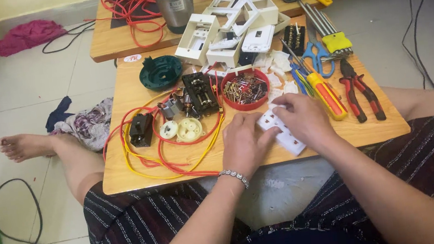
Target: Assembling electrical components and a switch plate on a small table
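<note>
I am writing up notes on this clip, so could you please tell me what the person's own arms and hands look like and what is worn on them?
Both forearms are bare, with no sleeves in view. The left hand has a beaded silver-coloured bracelet around its wrist. The right hand shows no bracelet, watch or glove. No rings can be made out on either hand.

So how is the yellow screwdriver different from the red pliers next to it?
The yellow screwdriver has one thick yellow and red handle; the red pliers have two thin red and black handles, spread apart. The screwdriver lies close beside the right hand; the pliers lie farther out toward the table edge. Both lie flat on the wooden table, unheld.
</note>
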